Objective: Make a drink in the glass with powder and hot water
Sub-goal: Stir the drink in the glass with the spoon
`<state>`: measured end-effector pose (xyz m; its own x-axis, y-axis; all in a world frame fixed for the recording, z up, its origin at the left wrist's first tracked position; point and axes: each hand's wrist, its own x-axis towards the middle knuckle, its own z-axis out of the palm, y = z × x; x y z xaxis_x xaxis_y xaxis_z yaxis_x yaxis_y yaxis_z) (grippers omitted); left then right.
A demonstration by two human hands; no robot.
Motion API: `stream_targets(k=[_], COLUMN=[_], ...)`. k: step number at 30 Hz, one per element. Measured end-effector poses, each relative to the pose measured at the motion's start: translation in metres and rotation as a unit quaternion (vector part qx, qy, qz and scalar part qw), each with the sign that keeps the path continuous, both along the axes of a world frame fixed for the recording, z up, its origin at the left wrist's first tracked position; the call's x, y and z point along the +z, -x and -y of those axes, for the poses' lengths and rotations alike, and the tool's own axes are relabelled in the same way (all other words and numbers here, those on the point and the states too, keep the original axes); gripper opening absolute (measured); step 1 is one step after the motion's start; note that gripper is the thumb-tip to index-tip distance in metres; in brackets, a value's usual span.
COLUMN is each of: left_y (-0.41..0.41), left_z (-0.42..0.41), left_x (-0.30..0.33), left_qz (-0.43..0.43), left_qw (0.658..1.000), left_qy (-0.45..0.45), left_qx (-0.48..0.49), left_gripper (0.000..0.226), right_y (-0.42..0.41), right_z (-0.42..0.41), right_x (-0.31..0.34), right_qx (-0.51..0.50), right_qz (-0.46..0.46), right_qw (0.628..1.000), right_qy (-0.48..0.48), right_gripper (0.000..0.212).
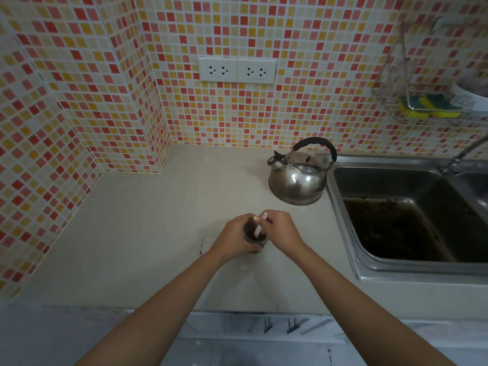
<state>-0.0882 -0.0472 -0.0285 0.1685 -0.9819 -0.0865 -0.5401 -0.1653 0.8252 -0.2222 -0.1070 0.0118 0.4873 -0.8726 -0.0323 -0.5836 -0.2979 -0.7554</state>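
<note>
Glass (254,240) at frame centre on counter (148,233), dark drink inside. Our left hand (233,237) wraps its wall; right hand (281,229) pinches white stirrer (260,225). We judge it fragile, hot; hold low, firmly.

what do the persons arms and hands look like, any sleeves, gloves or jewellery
Both forearms are bare as far as the picture shows, with no sleeve edge in view. The left hand and right hand wear no gloves. No watch, bracelet or ring shows on either wrist or on the visible fingers.
</note>
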Motion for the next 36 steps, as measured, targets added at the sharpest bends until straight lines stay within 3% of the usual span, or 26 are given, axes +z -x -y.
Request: stream_targets(k=[15,23,28,32,36], left_y=[-0.0005,-0.002,-0.0013,-0.0015,-0.0013], left_z=[-0.0004,-0.0011,-0.0015,-0.0019,-0.0008], left_x=[-0.0051,-0.0054,-0.0029,-0.0027,-0.0015], left_qz=[-0.023,-0.042,-0.039,-0.049,-0.027], left_qw=[1.0,0.999,0.999,0.999,0.999], left_qy=[-0.001,0.0,-0.009,-0.003,-0.004], left_qx=[0.018,0.016,0.017,0.016,0.016], left_gripper=[0.082,0.078,0.082,0.075,0.078], right_y=[0.0017,-0.0017,0.0001,-0.0035,0.0025], right_z=[0.0037,0.0005,0.0034,-0.0028,0.0032], right_x=[0.0003,-0.0006,-0.0016,0.0007,-0.0001], right_qx=[-0.049,-0.043,-0.073,-0.036,-0.081], right_qz=[0.027,0.044,0.002,0.031,0.023], right_qw=[0.998,0.998,0.997,0.999,0.996], right_qy=[-0.01,-0.027,-0.013,-0.015,0.001], right_gripper=[0.029,0.026,0.029,0.025,0.031])
